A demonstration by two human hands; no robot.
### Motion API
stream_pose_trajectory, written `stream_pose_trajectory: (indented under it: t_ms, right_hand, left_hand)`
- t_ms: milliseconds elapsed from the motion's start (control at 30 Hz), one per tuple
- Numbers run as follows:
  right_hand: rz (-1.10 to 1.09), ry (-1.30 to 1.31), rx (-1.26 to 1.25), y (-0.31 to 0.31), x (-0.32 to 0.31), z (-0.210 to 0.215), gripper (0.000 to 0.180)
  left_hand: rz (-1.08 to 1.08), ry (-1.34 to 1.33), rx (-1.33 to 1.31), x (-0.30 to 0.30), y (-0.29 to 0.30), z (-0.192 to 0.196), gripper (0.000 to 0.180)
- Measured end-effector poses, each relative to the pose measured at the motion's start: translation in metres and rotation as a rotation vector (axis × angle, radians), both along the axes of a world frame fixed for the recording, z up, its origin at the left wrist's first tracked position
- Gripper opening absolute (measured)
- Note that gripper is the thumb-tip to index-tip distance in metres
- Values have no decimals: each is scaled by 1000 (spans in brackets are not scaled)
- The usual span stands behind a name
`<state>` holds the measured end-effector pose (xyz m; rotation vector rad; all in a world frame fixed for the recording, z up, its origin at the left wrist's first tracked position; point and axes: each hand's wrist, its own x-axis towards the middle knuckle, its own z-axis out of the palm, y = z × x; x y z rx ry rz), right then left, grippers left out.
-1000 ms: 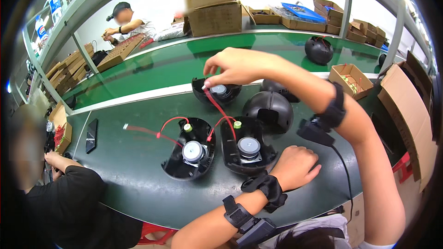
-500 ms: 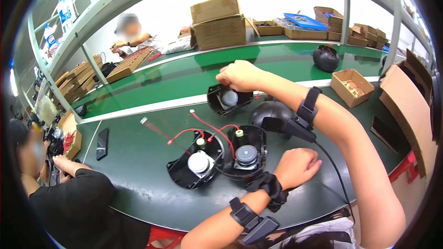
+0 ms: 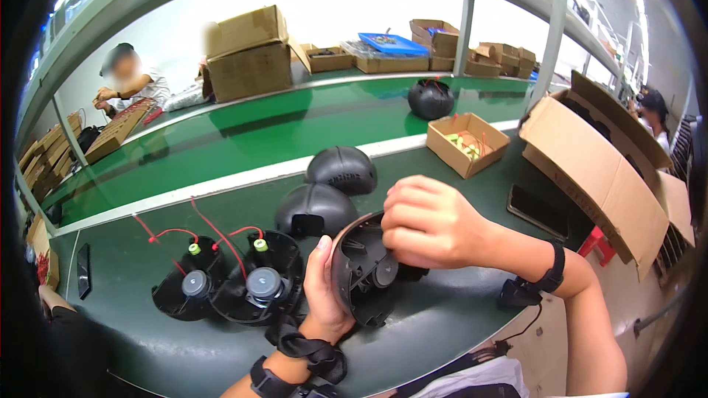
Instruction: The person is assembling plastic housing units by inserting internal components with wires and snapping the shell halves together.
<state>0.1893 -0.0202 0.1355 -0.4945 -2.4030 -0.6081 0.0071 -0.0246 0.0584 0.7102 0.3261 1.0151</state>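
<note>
A black half-dome speaker shell [image 3: 363, 269] is tilted up on its edge in front of me, its open side facing right. My left hand [image 3: 324, 295] cups its rim from the left and below. My right hand [image 3: 428, 222] grips its upper right rim, fingers curled inside. Left of it two more open black shells, one [image 3: 262, 287] and the other [image 3: 188, 287], lie face up on the green table, each with a round silver driver, a green cap and red wires.
Two closed black domes, one [image 3: 316, 208] and one behind it [image 3: 341, 169], sit beyond my hands. A small open carton [image 3: 467, 144], a large carton [image 3: 601, 169] and a dark phone [image 3: 537, 210] are at right. Another black shell [image 3: 431, 98] stands on the green belt. People work at far left and far right.
My right hand has come back from the far shell and brought it toward me; both hands now hold it tilted up. The view has shifted left to right.
</note>
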Motion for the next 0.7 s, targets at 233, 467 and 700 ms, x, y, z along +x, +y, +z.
stream_pose_trajectory:
  t_ms: [233, 467, 700]
  right_hand:
    - [-169, 381, -583, -5, 23, -20, 74]
    - [-229, 378, -813, -5, 49, -49, 67]
    - [-409, 213, -152, -12, 45, -40, 40]
  left_hand:
    - [328, 579, 801, -4, 10, -4, 66]
    - [556, 787, 1107, -4, 7, 6, 42]
    - [504, 874, 1228, -5, 9, 10, 36]
